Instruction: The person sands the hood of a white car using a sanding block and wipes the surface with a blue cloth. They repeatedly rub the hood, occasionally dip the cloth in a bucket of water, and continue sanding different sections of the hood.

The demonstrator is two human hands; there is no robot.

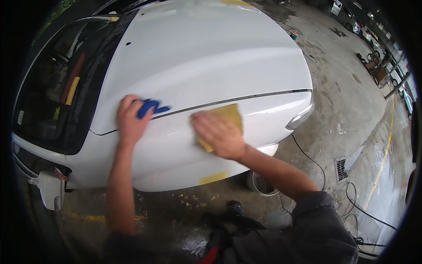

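Observation:
My left hand [130,115] is closed round a crumpled blue cloth [148,108] over the seam between hood and fender of a white car. Flat on the fender's upper side, to the right, lies a yellow sheet [234,118], perhaps a cloth. My right hand [218,133] presses on it with outstretched fingers, slightly smeared by motion. Part of the sheet is hidden under the palm. Both hands are near the long dark gap beside the white hood [211,66].
A white side mirror [50,190] juts out at lower left. Below the bumper stands a bucket [262,184], partly hidden by my right forearm. Black cables [373,216] and a drain grate [341,170] are on the wet concrete at right. A small can [293,35] stands beyond the hood.

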